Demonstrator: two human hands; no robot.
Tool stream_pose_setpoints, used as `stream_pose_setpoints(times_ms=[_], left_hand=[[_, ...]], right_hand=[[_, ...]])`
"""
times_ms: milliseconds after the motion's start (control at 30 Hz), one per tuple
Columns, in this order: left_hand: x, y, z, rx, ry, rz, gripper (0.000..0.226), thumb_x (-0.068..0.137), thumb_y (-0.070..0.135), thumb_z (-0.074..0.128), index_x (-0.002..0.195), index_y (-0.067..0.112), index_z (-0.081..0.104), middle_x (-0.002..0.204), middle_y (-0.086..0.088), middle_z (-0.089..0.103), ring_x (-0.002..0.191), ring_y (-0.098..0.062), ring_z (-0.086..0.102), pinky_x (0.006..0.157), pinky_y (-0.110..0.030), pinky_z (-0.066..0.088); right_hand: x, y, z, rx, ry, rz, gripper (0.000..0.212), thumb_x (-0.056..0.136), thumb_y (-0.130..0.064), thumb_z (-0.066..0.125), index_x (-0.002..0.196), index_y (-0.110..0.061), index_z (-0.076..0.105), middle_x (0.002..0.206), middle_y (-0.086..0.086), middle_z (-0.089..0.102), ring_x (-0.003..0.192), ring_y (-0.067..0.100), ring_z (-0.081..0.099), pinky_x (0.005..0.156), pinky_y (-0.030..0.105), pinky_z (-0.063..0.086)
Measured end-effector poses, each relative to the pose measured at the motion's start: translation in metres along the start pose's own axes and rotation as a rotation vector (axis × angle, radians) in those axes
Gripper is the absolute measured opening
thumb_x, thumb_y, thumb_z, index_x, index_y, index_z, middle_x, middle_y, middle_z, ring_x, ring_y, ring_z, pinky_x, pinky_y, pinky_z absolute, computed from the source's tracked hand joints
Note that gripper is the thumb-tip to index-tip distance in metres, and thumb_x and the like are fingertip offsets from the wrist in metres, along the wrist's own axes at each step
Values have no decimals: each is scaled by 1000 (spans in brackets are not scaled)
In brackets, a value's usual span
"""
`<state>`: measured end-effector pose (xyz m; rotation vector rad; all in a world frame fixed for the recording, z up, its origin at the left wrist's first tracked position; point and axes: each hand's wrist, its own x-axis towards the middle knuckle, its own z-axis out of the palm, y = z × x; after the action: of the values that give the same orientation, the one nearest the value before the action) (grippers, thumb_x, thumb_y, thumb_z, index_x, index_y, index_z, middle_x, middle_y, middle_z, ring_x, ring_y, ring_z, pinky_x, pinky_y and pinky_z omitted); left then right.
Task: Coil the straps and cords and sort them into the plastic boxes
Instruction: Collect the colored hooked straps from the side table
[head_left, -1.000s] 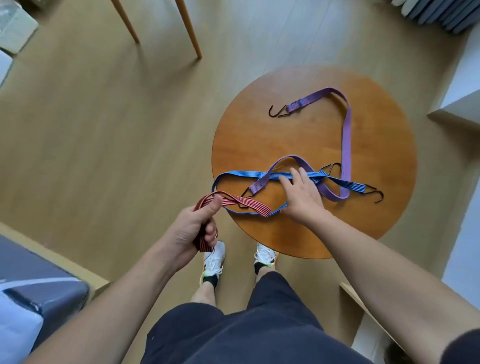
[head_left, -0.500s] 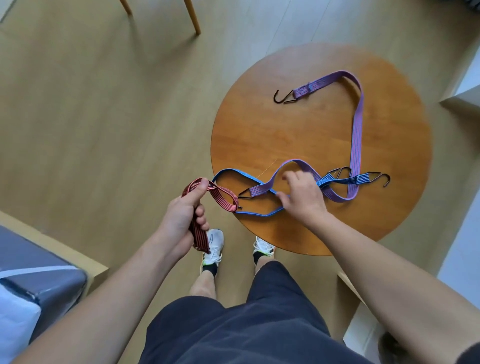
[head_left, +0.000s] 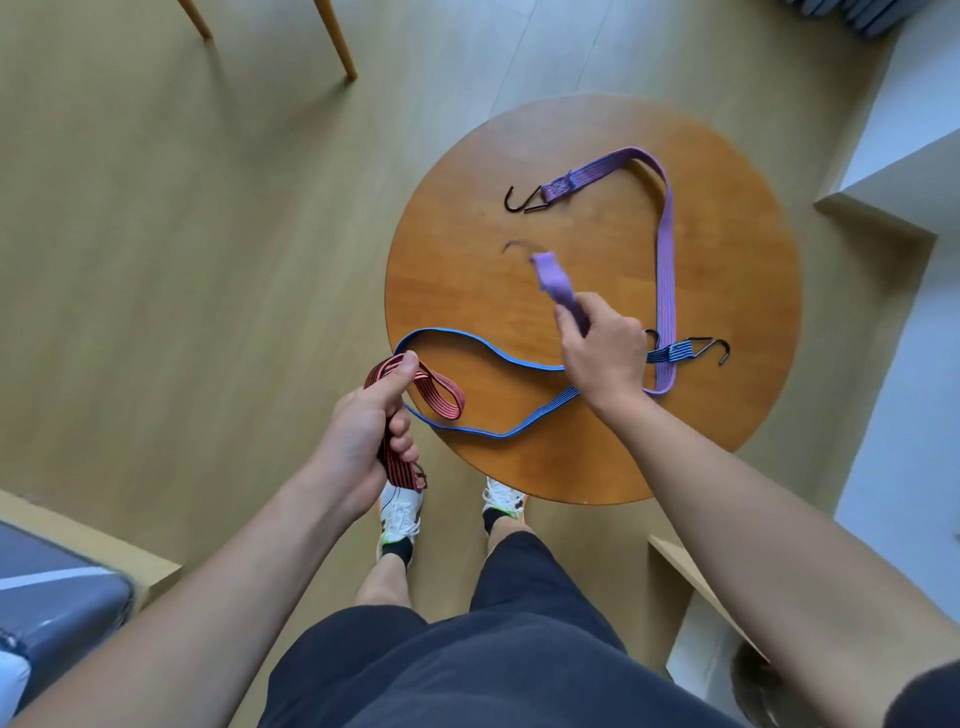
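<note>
My left grip (head_left: 363, 431) is curled tight round the red strap (head_left: 441, 397), which is folded into a bundle of loops. My thumb lies pressed along the top of the bundle. One loop sticks out past the thumb over the near edge of the desk (head_left: 727, 415), and the other end hangs out below my fingers, above my shoe (head_left: 400, 514).

My right grip (head_left: 605, 358) is closed round the purple strap (head_left: 666, 249) close to one end. That end stands up out of the top of the grip, off the desk and blurred, with only a faint smear of a hook beyond it. From under this grip the purple strap comes out to the right, bends, runs away from me along the desk, then turns back left to its far hook (head_left: 522, 200), lying flat well beyond the grip.

The blue strap (head_left: 452, 338) lies loose on the desk between my two grips. Its loop comes right up to my left fingers, though I cannot tell whether it touches them, and it passes under my right wrist. Its hooked end (head_left: 714, 348) rests just right of the right grip, crossing the purple strap there.
</note>
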<state>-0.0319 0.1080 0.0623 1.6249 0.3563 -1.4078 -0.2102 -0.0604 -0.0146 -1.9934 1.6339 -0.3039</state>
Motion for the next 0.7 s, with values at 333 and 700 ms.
stream_pose_setpoints(times_ms=[333, 700], left_hand=[[2, -8, 9, 37, -25, 13, 52, 82, 46, 82, 53, 27, 44, 49, 1, 33, 38, -14, 31, 41, -23, 34], [0, -9, 14, 124, -32, 50, 48, 81, 49, 82, 62, 25, 45, 51, 1, 38, 40, -14, 33, 43, -24, 36]], right_hand=[[11, 50, -12, -278, -270, -28, 46, 75, -6, 59, 120, -16, 64, 120, 11, 65, 117, 34, 51, 95, 42, 46], [-30, 67, -1, -725, -283, -350, 24, 78, 3, 53, 94, -9, 67, 93, 15, 68, 114, 39, 56, 117, 63, 20]])
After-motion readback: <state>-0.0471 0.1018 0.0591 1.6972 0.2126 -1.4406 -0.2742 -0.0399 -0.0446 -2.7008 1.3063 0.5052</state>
